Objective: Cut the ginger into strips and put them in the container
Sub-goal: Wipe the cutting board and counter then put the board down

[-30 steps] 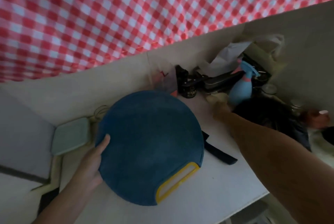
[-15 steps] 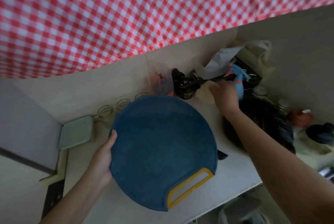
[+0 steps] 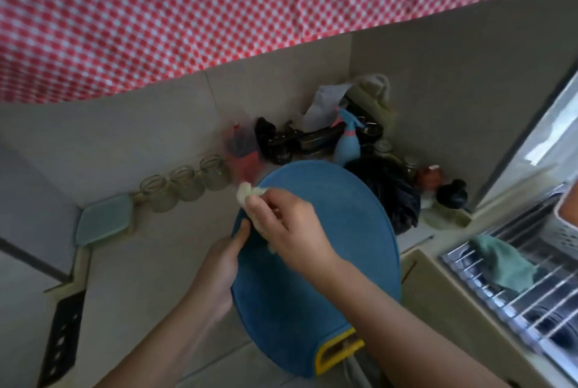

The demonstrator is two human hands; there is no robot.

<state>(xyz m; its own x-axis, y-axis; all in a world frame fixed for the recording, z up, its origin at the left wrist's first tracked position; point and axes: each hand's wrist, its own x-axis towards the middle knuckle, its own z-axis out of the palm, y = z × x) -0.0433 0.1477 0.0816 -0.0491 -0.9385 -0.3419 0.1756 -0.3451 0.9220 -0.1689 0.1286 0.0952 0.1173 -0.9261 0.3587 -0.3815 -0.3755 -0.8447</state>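
**Ginger held over blue board**

Head view: the right hand (image 3: 291, 228) curls its fingers round a pale, knobbly piece of ginger (image 3: 245, 193) at the far left rim of the round blue cutting board with a yellow handle (image 3: 328, 262). The left hand (image 3: 219, 265) grips the board's left edge, thumb on top. A square pale-green lidded container (image 3: 103, 225) sits on the grey bench (image 3: 140, 278), well to the left, beside three glass jars (image 3: 184, 182).
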